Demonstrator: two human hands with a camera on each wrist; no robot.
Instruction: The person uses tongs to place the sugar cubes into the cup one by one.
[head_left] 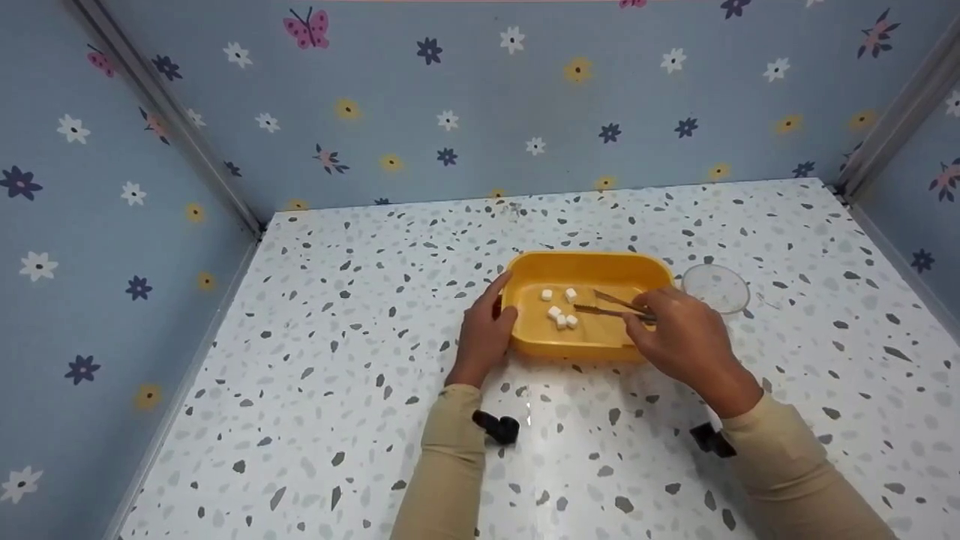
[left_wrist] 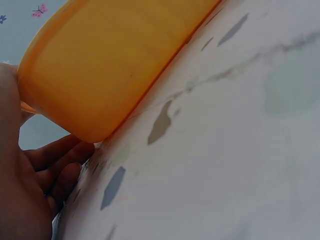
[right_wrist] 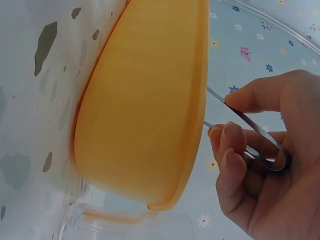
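Note:
A yellow plastic tub (head_left: 585, 349) stands on the speckled table, with several small white cubes (head_left: 554, 313) lying on its floor, left of its middle. My left hand (head_left: 486, 334) grips the tub's left end, thumb at the rim; the left wrist view shows the other fingers (left_wrist: 65, 182) low by the tub's corner. Over the tub's right side, my right hand (head_left: 686, 341) pinches metal tweezers (head_left: 604, 311) between thumb and fingers. The tweezer tips are spread apart near the cubes, with no cube seen between them. In the right wrist view the tub wall hides the tips.
A clear round container (head_left: 715, 289) stands just right of the tub, close behind my right hand. Blue flowered walls (head_left: 480, 97) bound the table at the back and sides. The speckled tabletop (head_left: 337, 337) extends around the tub.

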